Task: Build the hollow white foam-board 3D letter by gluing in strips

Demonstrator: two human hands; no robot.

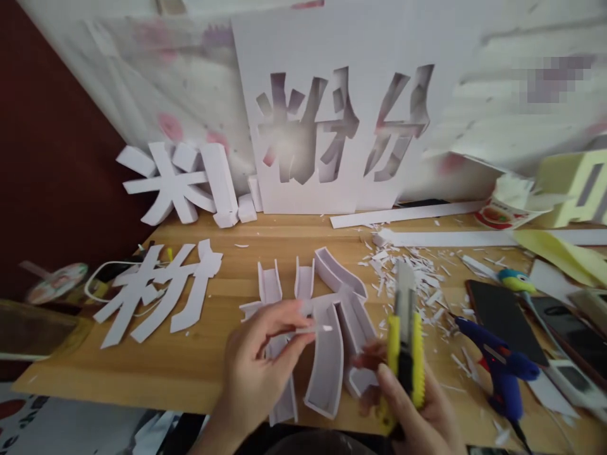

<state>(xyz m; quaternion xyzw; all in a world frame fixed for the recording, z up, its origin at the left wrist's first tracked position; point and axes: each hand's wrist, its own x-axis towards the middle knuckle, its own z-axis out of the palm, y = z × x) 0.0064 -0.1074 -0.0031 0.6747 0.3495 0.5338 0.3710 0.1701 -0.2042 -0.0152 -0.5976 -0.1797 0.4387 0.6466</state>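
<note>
My left hand [263,360] pinches a small white strip [315,328] between thumb and fingertips, above a hollow white foam-board character [327,360] that lies open side up on the table. In my right hand [412,404] is a yellow and black utility knife [405,347], its wide metal blade pointing up and away from me. The fingers wrap its handle, and some are blurred. Walls of thin board stand along the character's strokes. Both hands hide parts of its lower half.
White cut-out characters [161,291] lie at the left, with a raised box character [173,183] behind. A stencil board [303,38] leans at the back. Scraps [412,278], a blue glue gun [502,360], a dark phone [505,322] and a paper bowl [507,205] lie right.
</note>
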